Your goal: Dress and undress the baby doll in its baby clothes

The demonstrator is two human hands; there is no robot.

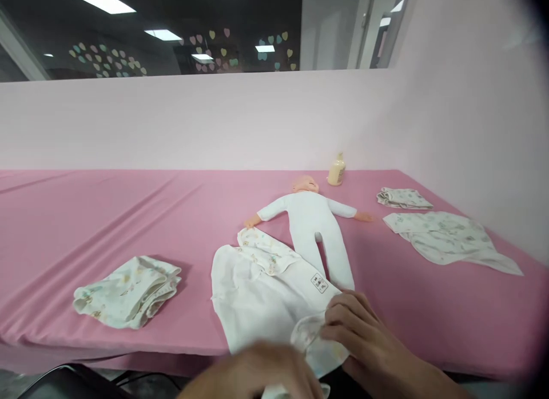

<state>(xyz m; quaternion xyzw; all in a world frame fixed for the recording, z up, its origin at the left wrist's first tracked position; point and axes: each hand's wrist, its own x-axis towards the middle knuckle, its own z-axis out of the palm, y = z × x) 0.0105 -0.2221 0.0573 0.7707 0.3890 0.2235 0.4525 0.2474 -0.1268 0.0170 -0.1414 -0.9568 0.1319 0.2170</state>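
A baby doll [315,216] in a white bodysuit lies on its back on the pink table cover [107,216], arms spread. Beside its legs a white baby garment [261,284] with a printed lining and a small label is spread out, hanging over the front edge. My right hand [364,342] pinches the garment's lower hem near the doll's feet. My left hand [257,373], blurred at the bottom edge, rests on the same garment's near end; its fingers are hard to make out.
A folded printed cloth [128,290] lies at the front left. At the right lie a spread printed garment [446,239] and a small folded one [403,198]. A cream bottle [337,170] stands by the pink back wall, behind the doll's head.
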